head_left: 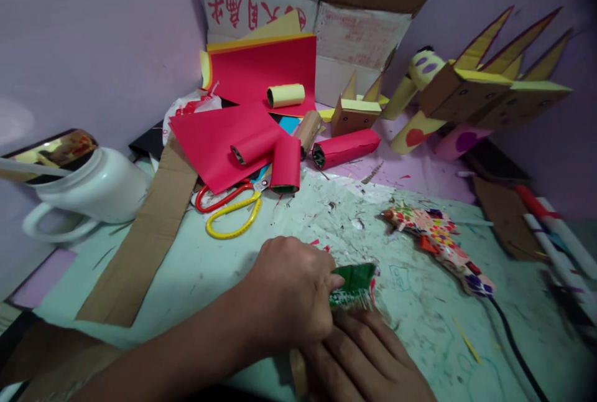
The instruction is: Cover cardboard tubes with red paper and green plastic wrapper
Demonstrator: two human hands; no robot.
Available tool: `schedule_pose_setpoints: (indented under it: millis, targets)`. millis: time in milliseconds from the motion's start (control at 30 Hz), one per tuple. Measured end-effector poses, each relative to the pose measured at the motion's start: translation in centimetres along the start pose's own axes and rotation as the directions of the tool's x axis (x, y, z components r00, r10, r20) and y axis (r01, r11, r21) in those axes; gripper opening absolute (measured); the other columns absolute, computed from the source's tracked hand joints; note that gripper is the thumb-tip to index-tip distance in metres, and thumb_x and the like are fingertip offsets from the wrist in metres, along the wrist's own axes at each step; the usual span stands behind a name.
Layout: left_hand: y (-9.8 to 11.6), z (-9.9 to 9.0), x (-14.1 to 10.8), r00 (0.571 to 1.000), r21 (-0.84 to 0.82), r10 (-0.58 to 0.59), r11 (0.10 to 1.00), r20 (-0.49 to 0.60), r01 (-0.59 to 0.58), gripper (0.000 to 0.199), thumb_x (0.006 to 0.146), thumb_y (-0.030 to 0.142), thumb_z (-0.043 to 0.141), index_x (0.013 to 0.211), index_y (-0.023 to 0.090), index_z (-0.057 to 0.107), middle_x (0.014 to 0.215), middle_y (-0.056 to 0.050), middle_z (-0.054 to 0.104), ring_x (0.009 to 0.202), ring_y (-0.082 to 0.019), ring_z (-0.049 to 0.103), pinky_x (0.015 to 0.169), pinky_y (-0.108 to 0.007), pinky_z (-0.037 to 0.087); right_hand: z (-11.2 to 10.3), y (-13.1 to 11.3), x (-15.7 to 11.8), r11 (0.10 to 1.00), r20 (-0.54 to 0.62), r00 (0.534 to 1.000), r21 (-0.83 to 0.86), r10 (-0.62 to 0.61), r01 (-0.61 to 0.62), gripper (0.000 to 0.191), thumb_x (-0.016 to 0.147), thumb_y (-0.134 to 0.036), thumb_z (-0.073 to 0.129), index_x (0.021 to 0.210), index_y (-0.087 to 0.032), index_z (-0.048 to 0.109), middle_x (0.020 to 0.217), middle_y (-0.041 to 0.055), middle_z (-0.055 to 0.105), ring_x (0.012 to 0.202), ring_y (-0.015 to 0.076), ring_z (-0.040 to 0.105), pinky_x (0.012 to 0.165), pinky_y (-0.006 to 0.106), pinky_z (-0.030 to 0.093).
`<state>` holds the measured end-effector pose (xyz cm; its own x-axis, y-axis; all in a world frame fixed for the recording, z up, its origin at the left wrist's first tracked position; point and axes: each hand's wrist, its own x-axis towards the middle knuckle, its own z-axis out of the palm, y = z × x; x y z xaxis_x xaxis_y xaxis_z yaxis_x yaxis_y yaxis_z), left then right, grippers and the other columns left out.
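At the lower centre, my left hand (pixel 291 287) is closed, its fingers curled against a small green piece (pixel 354 284) with a frayed brown edge. Below and right of it, my right hand (pixel 368 355) lies with its fingers over the near side of that piece; what is beneath the palm is hidden. A tan rounded edge (pixel 298 374) shows just under my hands. Red-and-yellow-handled scissors (pixel 233 209) lie beyond my left hand. Red paper-covered tubes (pixel 286 165) rest behind them, near red paper sheets (pixel 224 134). To the right lies a flower-patterned glue gun (pixel 438 240) with a black cord.
A white mug (pixel 100 187) stands at the left beside a long cardboard strip (pixel 140 240). Cardboard figures with yellow spikes (pixel 459 91) stand at the back right. Markers (pixel 555 246) lie at the right edge, and a white box panel (pixel 261 13) rises behind.
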<state>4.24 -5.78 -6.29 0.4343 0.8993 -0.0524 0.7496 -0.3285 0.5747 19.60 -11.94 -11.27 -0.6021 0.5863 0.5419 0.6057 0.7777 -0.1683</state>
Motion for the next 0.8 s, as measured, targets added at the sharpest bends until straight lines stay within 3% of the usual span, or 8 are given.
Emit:
schedule_pose_setpoints:
  millis: [233, 633, 800]
  targets:
    - [-0.2, -0.4, 0.3, 0.999, -0.032, -0.007, 0.999, 0.046, 0.009, 0.028, 0.074, 0.019, 0.052, 0.046, 0.017, 0.048, 0.045, 0.0, 0.05, 0.044, -0.011, 0.041, 0.046, -0.025, 0.023, 0.3, 0.2, 0.6, 0.999, -0.038, 0.999, 0.034, -0.025, 0.026, 0.028, 0.093, -0.017, 0.042, 0.093, -0.023, 0.07, 0.075, -0.0034, 0.076, 0.07, 0.0144, 0.067, 0.084, 0.031, 0.044]
    - [-0.5, -0.6, 0.4, 0.995, 0.009, 0.016, 1.0, 0.095, -0.017, 0.03, 0.077, 0.02, 0.052, 0.047, 0.017, 0.048, 0.045, -0.002, 0.052, 0.046, -0.013, 0.044, 0.047, -0.026, 0.026, 0.6, -0.1, 0.7, 0.993, -0.049, 0.999, 0.112, -0.02, 0.026, 0.026, 0.093, -0.018, 0.047, 0.083, -0.025, 0.07, 0.073, -0.0052, 0.075, 0.066, 0.0116, 0.065, 0.087, 0.03, 0.043]
    - [-0.4, -0.7, 0.5, 0.994, 0.006, 0.024, 1.0, 0.109, -0.024, 0.027, 0.077, 0.021, 0.05, 0.05, 0.016, 0.05, 0.05, -0.002, 0.055, 0.048, -0.013, 0.045, 0.048, -0.026, 0.026, -0.5, 0.7, 0.6, 0.998, -0.042, 0.998, 0.043, -0.047, 0.049, 0.02, 0.091, -0.019, 0.051, 0.095, -0.023, 0.07, 0.078, -0.0026, 0.076, 0.072, 0.0133, 0.068, 0.083, 0.027, 0.048]
